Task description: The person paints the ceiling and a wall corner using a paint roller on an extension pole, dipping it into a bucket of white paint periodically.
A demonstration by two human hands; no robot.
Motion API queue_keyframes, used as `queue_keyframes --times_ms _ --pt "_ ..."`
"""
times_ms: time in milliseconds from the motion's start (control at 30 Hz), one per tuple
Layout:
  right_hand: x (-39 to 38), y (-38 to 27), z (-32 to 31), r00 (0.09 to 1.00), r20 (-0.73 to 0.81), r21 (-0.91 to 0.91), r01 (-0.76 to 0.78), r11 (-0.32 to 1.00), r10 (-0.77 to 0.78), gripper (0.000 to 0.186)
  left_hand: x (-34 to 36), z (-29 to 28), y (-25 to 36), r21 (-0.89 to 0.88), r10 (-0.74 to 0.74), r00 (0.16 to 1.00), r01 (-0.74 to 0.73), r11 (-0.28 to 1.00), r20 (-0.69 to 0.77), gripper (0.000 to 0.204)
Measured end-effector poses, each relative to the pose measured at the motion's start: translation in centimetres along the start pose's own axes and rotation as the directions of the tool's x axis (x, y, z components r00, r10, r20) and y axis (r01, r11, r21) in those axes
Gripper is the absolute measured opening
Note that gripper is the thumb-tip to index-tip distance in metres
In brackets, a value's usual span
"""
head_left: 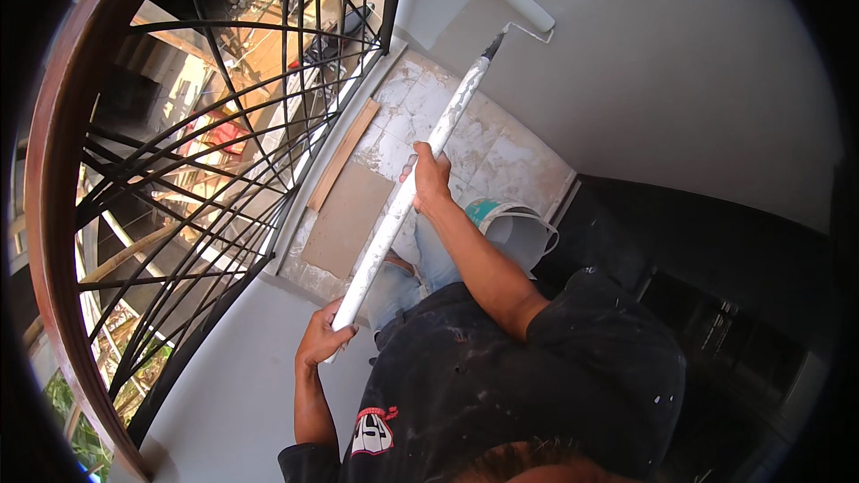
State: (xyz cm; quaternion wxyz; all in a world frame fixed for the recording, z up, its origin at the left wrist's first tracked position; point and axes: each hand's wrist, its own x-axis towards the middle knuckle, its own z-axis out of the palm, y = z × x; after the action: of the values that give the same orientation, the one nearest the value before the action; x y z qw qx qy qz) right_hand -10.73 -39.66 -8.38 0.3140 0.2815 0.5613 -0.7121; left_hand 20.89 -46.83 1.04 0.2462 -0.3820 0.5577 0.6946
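Observation:
A paint roller with a white sleeve (517, 0) lies against the grey wall (626, 63), its wire frame fixed to a long, paint-smeared white pole (386, 231). My left hand (324, 336) is closed around the pole's lower end. Farther up, near the pole's middle, my right hand (429, 177) wraps round it. The pole slants from lower left to upper right across my body. Beside my right forearm stands a white and green bucket (514, 228) with its handle hanging over the rim; what is inside cannot be made out.
A black metal railing (242, 125) with a brown handrail (55, 241) curves along the left, above a cluttered lower area. On the paint-stained tile floor (483, 139) lie a wooden strip (344, 152) and a flat brown sheet (344, 219). A dark surface (662, 224) borders the right.

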Motion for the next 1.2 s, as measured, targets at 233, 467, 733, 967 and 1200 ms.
queue_keyframes --times_ms 233,467,733,967,1200 --pt "5.9 2.4 -2.1 0.985 -0.021 -0.008 -0.172 0.985 0.172 0.021 2.4 2.1 2.4 -0.027 -0.118 0.993 0.117 0.993 -0.030 0.056" --pt "12.9 4.0 -4.5 0.965 -0.040 -0.056 -0.261 0.964 0.259 0.028 6.9 5.1 5.5 -0.042 -0.165 0.985 0.163 0.986 -0.049 0.058" --pt "20.8 6.4 -6.2 0.937 -0.059 -0.050 -0.347 0.937 0.344 0.024 12.8 6.8 7.0 -0.038 -0.196 0.977 0.193 0.980 -0.089 0.057" --pt "24.8 8.5 -6.1 0.931 -0.032 0.009 -0.364 0.931 0.364 0.018 16.8 6.8 6.5 -0.025 -0.180 0.979 0.178 0.984 -0.095 0.053" --pt "26.6 10.1 -6.5 0.921 -0.016 -0.032 -0.389 0.921 0.389 0.018 18.4 6.3 4.8 -0.031 -0.181 0.978 0.179 0.983 -0.101 0.051"
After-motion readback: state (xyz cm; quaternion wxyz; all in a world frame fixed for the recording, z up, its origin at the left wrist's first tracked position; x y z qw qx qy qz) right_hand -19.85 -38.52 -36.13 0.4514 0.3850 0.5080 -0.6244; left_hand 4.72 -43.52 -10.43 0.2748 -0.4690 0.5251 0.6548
